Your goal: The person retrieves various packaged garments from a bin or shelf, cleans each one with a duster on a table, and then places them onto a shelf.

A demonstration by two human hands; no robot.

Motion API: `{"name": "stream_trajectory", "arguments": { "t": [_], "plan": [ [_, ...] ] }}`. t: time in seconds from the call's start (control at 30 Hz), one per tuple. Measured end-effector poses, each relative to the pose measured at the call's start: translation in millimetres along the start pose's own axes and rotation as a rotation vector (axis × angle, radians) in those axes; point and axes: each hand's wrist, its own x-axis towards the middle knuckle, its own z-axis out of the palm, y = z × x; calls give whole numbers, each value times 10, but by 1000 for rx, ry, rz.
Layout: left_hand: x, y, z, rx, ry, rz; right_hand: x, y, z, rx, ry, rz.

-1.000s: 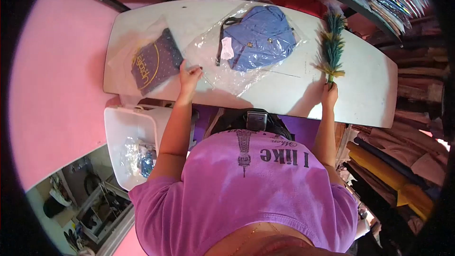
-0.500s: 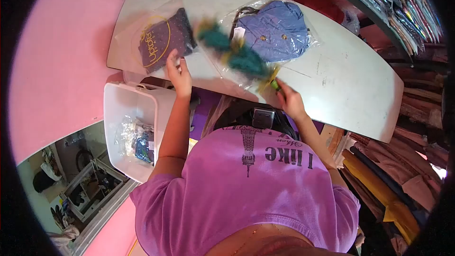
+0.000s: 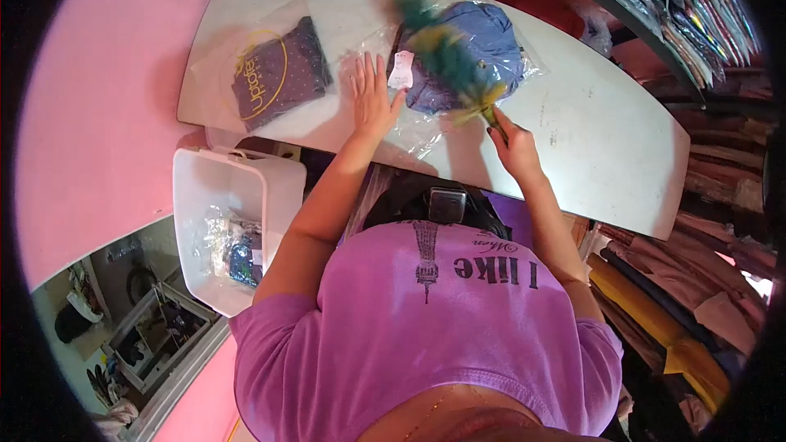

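Note:
My right hand is closed round the handle of a green and yellow duster, whose fluffy head is blurred by motion. The duster passes over a blue garment folded in a clear plastic bag, with a white tag at its left side. My left hand lies flat with fingers spread on the clear plastic at the bag's left edge, beside the tag. Farther left on the white table rests a dark dotted garment in a clear bag printed with a yellow logo.
Below the table's left end stands a white plastic bin with bagged items inside. Stacked packaged clothes fill a shelf at the upper right. Piled fabrics lie at the right, and a pink wall borders the left.
My left hand has moved right, from the dotted garment's bag to the blue garment's bag. The duster has swung up and right onto the blue garment.

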Motion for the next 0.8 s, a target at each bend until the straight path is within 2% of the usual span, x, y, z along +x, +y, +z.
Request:
{"name": "stream_trajectory", "arguments": {
  "t": [0.03, 0.07, 0.1, 0.13, 0.2, 0.23, 0.3, 0.4, 0.47, 0.57, 0.67, 0.73, 0.8],
  "plan": [
    [-72, -97, 135, 185, -112, -9, 59, 111, -17, -3, 13, 3],
    [-107, -155, 208, 370, -222, -18, 114, 250, -32, -171, -26, 7],
    [-118, -163, 190, 395, -196, 13, 191, 335, -77, -339, -69, 12],
    [-114, -157, 198, 392, -194, 18, 303, 426, -134, -409, 5, 160],
    [-119, -124, 171, 411, -174, 11, 535, 474, -309, -440, 152, 282],
    [-116, -117, 168, 400, -169, 6, 566, 434, -336, -440, 153, 284],
    [-113, -141, 187, 412, -160, 11, 650, 265, -351, -366, 180, 163],
    [-118, -146, 190, 426, -184, 5, 439, 176, -179, -250, -38, -92],
    [-117, -148, 186, 429, -219, -5, 376, 203, -178, -350, -124, -18],
    [-113, -120, 160, 413, -177, 10, 398, 646, -201, -413, 188, 360],
    [-106, -113, 152, 390, -184, 19, 245, 637, -145, -259, 360, 219],
    [-98, -126, 165, 406, -191, 15, -10, 630, 85, -155, 391, -105],
    [-109, -132, 179, 422, -201, 10, -321, 443, 169, -250, 46, -56]
  ]
}}
